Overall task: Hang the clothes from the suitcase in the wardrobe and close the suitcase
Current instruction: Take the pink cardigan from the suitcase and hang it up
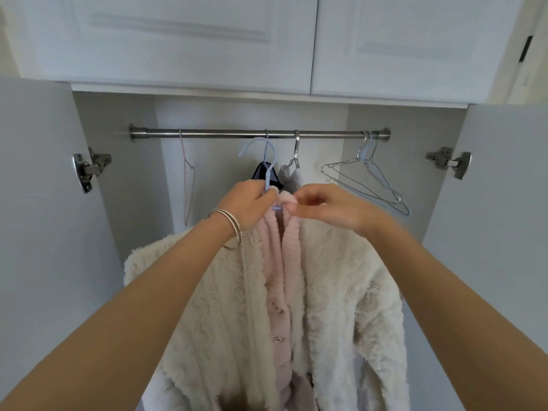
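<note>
Up close to the open wardrobe (501, 203), the left hand (249, 203) curls its fingers around the neck of a pale blue hanger (268, 170), whose hook sits just below the metal rail (222, 134), not yet over it. The right hand (329, 207) pinches the pink ribbed collar (286, 197) of a cream fleece jacket (341, 277) draped on that hanger, thumb and fingertips pressed together on the fabric. Behind the hands, a dark garment (262, 173) and a white one (292, 173) hang from the rail, with empty wire hangers (367, 173) to the right. Two bangles (232, 228) circle the left wrist.
</note>
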`<action>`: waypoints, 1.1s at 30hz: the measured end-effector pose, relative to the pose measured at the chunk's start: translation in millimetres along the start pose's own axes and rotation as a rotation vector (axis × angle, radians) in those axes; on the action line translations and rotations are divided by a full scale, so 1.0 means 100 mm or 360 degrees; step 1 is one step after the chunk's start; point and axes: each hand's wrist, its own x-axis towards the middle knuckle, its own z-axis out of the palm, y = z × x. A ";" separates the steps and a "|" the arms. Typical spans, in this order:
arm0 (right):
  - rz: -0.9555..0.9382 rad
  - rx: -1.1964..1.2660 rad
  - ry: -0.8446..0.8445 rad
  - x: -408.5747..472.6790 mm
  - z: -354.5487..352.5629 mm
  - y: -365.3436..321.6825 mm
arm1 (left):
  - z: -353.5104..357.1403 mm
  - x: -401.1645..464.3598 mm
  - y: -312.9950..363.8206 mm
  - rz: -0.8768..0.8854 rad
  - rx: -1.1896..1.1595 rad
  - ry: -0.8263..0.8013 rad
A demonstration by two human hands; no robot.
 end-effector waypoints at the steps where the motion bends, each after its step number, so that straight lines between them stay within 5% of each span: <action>1: -0.0026 0.0020 0.0020 -0.01 0.02 0.05 | 0.00 0.01 0.01 0.0026 -0.0055 0.0006; 10: 0.0031 0.0252 0.0487 -0.01 0.16 0.35 | 0.01 -0.06 -0.13 -0.0024 -0.0224 -0.0247; 20: 0.0212 0.0173 0.0648 0.01 0.15 0.35 | 0.00 -0.17 -0.43 -0.0235 0.0125 -0.0393; 27: 0.0361 0.0133 0.0726 0.28 0.48 0.28 | -0.03 -0.07 -0.65 -0.0450 0.0613 -0.0172; 33: 0.0350 0.0308 0.0774 0.47 0.75 0.12 | -0.20 0.11 -0.84 -0.0567 0.0382 0.0001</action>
